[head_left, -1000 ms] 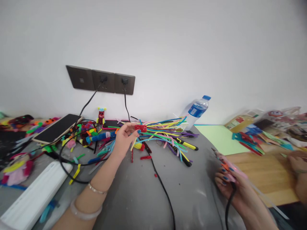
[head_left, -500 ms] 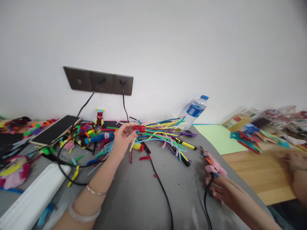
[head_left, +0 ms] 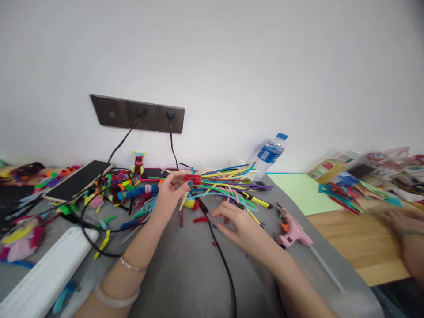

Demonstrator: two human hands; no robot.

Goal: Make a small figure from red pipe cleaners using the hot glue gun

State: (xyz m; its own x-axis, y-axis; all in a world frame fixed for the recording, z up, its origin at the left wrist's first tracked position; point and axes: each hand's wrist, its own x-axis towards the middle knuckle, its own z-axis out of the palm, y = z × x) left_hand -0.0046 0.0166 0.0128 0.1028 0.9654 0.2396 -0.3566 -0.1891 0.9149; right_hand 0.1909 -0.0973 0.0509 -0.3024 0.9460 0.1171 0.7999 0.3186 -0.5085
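Now leaves the pink glue gun [head_left: 293,230] lying right of the right hand [head_left: 241,225], freeing that one, half open and seemingly empty, just beside a red strip [head_left: 200,219]; still pinches a red piece [head_left: 192,179] in the left hand [head_left: 169,194].

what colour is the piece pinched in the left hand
The piece in the left hand is red, best seen in the head view.

Soft, even light; blurred right side; bottle [head_left: 270,152] shadows wall [head_left: 212,66]
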